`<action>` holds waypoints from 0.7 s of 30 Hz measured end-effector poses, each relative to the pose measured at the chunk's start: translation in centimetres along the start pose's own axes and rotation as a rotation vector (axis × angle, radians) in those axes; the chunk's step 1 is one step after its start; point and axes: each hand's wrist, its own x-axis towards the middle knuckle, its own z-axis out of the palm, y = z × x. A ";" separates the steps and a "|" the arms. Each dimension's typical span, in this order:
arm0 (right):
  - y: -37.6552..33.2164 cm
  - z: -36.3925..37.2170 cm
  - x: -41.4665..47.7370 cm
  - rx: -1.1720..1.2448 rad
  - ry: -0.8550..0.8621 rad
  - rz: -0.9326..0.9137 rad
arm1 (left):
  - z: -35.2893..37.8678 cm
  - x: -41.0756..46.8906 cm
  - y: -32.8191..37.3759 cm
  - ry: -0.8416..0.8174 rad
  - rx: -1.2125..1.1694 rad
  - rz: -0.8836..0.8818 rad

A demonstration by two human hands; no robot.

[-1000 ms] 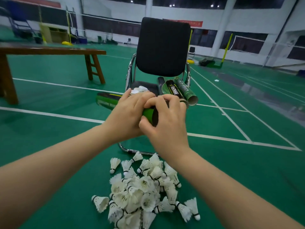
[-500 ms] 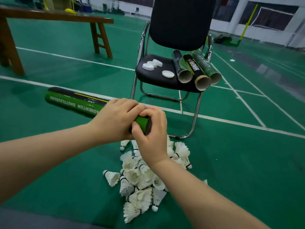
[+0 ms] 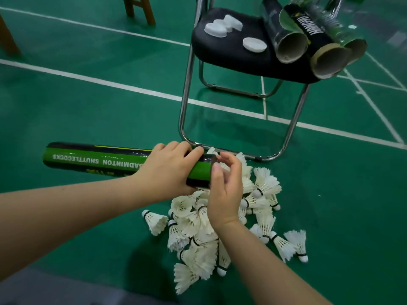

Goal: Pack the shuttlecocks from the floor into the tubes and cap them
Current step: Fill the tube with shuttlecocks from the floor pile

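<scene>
A green and black shuttlecock tube (image 3: 94,160) lies level above the floor, and my left hand (image 3: 167,170) grips it near its right end. At that end's mouth my right hand (image 3: 224,190) hovers with curled, parted fingers and its thumb on the rim; nothing shows in it. The tube's mouth is hidden behind that hand. Below both hands a heap of white feather shuttlecocks (image 3: 198,227) lies on the green floor. Three empty tubes (image 3: 326,60) rest on a black chair seat (image 3: 220,53) with their open ends toward me. White caps (image 3: 254,45) lie beside them.
The chair's chrome frame (image 3: 185,102) stands just behind the heap. A wooden bench leg (image 3: 141,9) is at the top left. White court lines (image 3: 110,84) cross the green floor. A few stray shuttlecocks (image 3: 295,243) lie to the right of the heap.
My view has tipped down toward the floor. The tube and both hands have come lower, close over the heap. My right hand has loosened from covering the tube's end.
</scene>
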 end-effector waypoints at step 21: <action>11.3 -6.9 3.6 -0.775 -0.128 0.407 | 5.8 2.2 1.9 -0.210 -0.086 -0.099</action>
